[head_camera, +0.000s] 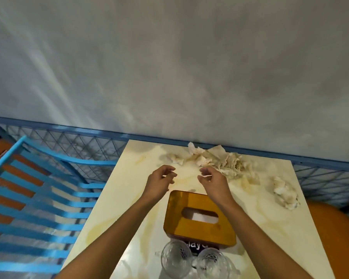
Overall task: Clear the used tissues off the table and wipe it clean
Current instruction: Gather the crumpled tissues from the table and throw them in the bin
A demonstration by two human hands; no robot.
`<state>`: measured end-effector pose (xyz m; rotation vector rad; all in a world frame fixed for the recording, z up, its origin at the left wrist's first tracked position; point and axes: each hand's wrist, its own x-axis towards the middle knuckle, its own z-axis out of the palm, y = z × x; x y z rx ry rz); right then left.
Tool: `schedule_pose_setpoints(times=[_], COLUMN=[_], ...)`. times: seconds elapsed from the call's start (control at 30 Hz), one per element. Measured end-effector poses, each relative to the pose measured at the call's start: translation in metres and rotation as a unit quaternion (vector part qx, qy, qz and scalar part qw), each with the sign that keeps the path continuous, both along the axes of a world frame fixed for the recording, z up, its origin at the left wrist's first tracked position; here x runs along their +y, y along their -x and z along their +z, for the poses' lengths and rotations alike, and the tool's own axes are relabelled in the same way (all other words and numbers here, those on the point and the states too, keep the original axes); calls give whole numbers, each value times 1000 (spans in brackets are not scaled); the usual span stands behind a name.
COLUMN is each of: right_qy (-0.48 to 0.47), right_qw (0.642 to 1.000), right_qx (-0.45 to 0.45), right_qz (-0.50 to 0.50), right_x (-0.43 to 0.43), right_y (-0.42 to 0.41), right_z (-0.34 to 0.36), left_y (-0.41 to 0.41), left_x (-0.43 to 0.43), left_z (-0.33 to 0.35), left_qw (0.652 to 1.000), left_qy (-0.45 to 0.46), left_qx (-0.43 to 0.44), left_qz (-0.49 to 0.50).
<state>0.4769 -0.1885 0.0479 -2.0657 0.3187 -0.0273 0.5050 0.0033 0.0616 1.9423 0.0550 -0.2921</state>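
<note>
1. Both hands are out over the table (119,208), side by side, just past the far end of the wooden tissue box (197,228).
2. The left hand (160,183) has its fingers loosely curled, with nothing in it that I can make out.
3. Same story for the right hand (212,181): a relaxed curl, empty, with fingertips close to the near fringe of the heap of used tissues (216,160).
4. That heap sprawls along the table's far edge, right of the middle, stained and crumpled, up by the blue mesh railing (79,141).
5. One more crumpled tissue (285,193) lies apart from the heap, by the right edge.
6. Yellowish smears (101,230) run across the pale top, strongest toward the left edge.
7. The tissue box sits mid-table, slot up, with a white sheet showing inside.
8. Two clear glasses (175,256) stand at the near edge, just beside the box.
9. A blue slatted chair (38,198) stands off the left edge, an orange rounded shape (330,238) sits off the right, and a grey wall (169,67) rises beyond the railing.
</note>
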Motion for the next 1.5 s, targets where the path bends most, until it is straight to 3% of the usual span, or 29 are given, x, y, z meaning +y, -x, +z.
schedule_pose_setpoints(times=[0.1, 0.23, 0.4, 0.47, 0.6, 0.8, 1.0, 1.17, 1.33, 1.5], right_qy=[58, 119, 269, 341, 427, 491, 437, 432, 423, 322], right_qw=[997, 988, 953, 929, 889, 840, 877, 882, 880, 930], right_qx=[47, 80, 85, 71, 86, 168, 90, 16, 29, 9], right_qz=[12, 54, 110, 125, 139, 155, 180, 189, 216, 176], right_x=[-9, -6, -2, 1, -4, -10, -9, -6, -3, 3], right_y=[-30, -70, -123, -148, -182, -206, -208, -201, -202, -204], right_z=[-23, -54, -71, -76, -82, -102, -112, -108, -93, -79], left_y=[-27, -73, -121, -142, -166, -185, -191, -191, -193, -195], left_x=[-2, 8, 2, -4, -12, -17, -15, -14, -10, -6], left_z=[-21, -48, -85, -98, -112, -129, -137, -135, -123, -110], left_qw=[999, 996, 984, 970, 907, 879, 884, 924, 948, 966], left_qy=[3, -65, -166, -222, -351, -384, -372, -314, -282, -241], left_qx=[35, 40, 18, -22, -130, -131, -172, -135, -85, -54], left_qz=[-6, -36, -70, -99, -193, -249, -225, -171, -121, -83])
